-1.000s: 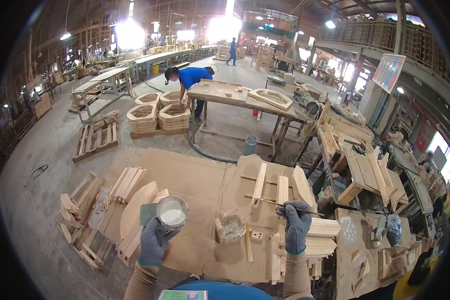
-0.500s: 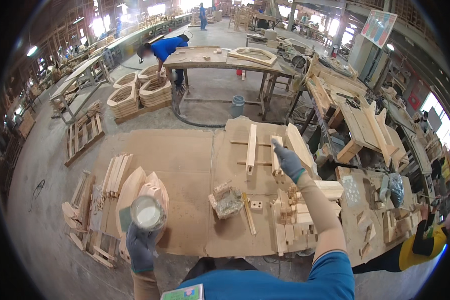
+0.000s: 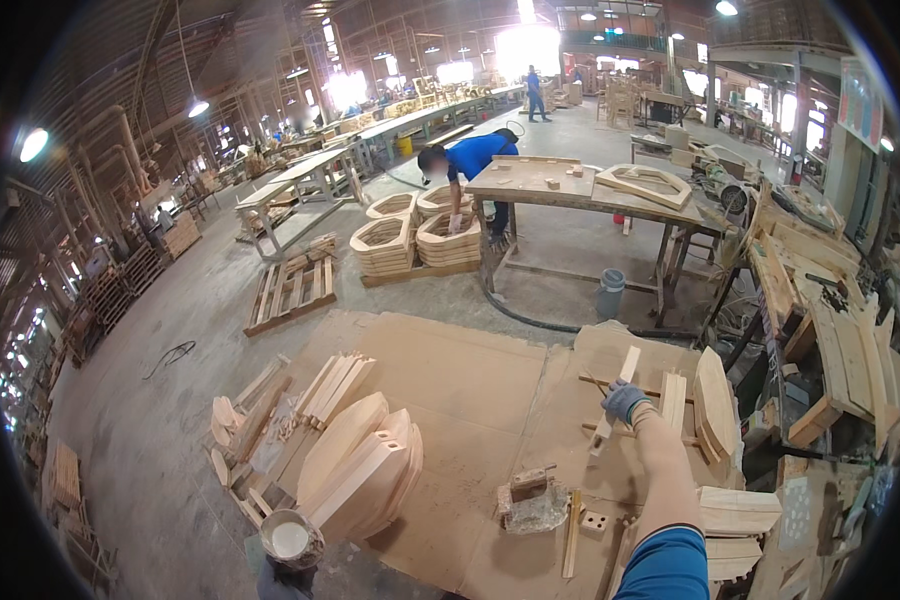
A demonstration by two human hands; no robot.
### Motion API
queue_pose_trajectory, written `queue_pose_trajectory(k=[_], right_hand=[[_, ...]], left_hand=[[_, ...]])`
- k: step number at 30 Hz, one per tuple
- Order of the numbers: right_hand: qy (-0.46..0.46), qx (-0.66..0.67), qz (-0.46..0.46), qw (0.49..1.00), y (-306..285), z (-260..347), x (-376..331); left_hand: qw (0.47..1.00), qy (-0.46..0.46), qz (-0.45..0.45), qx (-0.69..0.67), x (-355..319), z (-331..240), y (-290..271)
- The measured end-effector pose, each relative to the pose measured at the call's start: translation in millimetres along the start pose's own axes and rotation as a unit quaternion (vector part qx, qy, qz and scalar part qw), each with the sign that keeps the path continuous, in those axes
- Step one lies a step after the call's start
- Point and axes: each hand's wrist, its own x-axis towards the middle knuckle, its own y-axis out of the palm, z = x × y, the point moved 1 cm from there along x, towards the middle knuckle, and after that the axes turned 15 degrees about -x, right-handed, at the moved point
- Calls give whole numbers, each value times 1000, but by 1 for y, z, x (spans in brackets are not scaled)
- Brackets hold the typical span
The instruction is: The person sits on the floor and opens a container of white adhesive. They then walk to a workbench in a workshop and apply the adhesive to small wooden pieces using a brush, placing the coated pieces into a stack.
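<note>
At the lower left, my left hand (image 3: 286,580) in a grey glove is closed around a round cup (image 3: 290,541) of white liquid, much of the hand cut off by the lower edge. My gloved right hand (image 3: 625,401) reaches out to the right side of the cardboard. Its fingers are closed on a thin stick-like tool (image 3: 596,384), too small to name exactly. Just under that hand lies a light wooden bar (image 3: 601,436), partly covered by it. Beside it a second wooden bar (image 3: 673,400) rests across thin slats, and a curved wooden panel (image 3: 713,405) lies farther right.
Stacked curved panels (image 3: 402,470) and wooden strips (image 3: 336,387) lie left on the cardboard sheet (image 3: 460,385). A crusted block (image 3: 535,505) and a folding ruler (image 3: 572,535) are nearer. A co-worker in blue (image 3: 475,160) bends over stacked wooden frames (image 3: 382,248) by a table (image 3: 570,195).
The view has swung left and up, so the scene sits farther right and lower. My right hand has moved from the right-hand bar to the left-hand bar. The cup stays in my left hand.
</note>
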Motion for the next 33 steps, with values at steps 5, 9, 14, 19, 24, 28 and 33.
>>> queue_pose_trajectory(k=[5,9,14,19,24,28,33], right_hand=[[228,202,-49,951,-63,-33,-27],[175,172,58,968,-210,-94,-57],[209,275,204,916,-350,-118,-127],[275,332,223,874,-408,-84,-157],[253,324,140,901,-420,-53,-165],[236,220,69,944,-409,-38,-155],[237,124,5,964,-380,-26,-145]], left_hand=[[997,-12,69,-36,17,-8,-8],[993,-17,118,13,33,-14,15],[983,-47,177,6,62,-32,19],[980,-64,186,-13,91,-66,8],[982,-69,171,-30,106,-88,13],[976,-61,210,3,127,-101,5],[987,-38,158,-23,129,-90,8]])
